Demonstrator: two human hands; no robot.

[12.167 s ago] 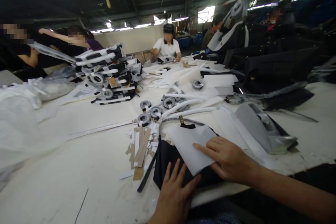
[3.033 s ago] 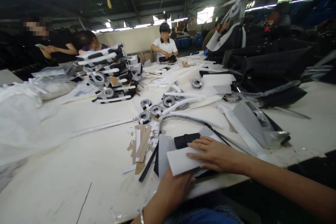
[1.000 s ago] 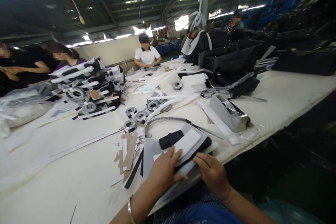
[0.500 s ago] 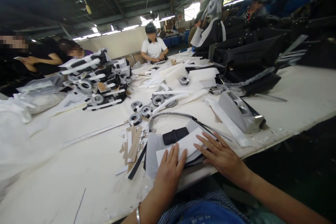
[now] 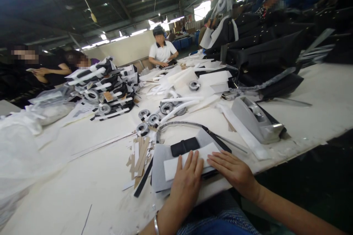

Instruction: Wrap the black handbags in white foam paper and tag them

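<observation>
My left hand (image 5: 187,178) lies flat on a white foam sheet (image 5: 171,169), its fingers stretched out. At the sheet's right end my right hand (image 5: 234,170) rests with fingers extended, fingertips on the sheet's edge. Beneath the sheet is a black handbag (image 5: 219,141), mostly covered by thin pale wrapping (image 5: 160,154). A black strap tab (image 5: 184,146) shows just above the foam. The bag's handle (image 5: 176,124), wrapped in clear plastic, arches away across the table. What lies under my palms is hidden.
Cardboard strips (image 5: 142,156) lie left of the bag, with several wrapped strap coils (image 5: 154,119) beyond. A grey tape dispenser (image 5: 252,119) stands at the right. Wrapped bags (image 5: 107,88) are stacked at the left, black bags (image 5: 264,58) at the right. A co-worker (image 5: 162,49) sits opposite.
My left hand has slid right and a little up along the foam sheet. My right hand's fingers have drawn closer together and moved lower, off the sheet's upper part.
</observation>
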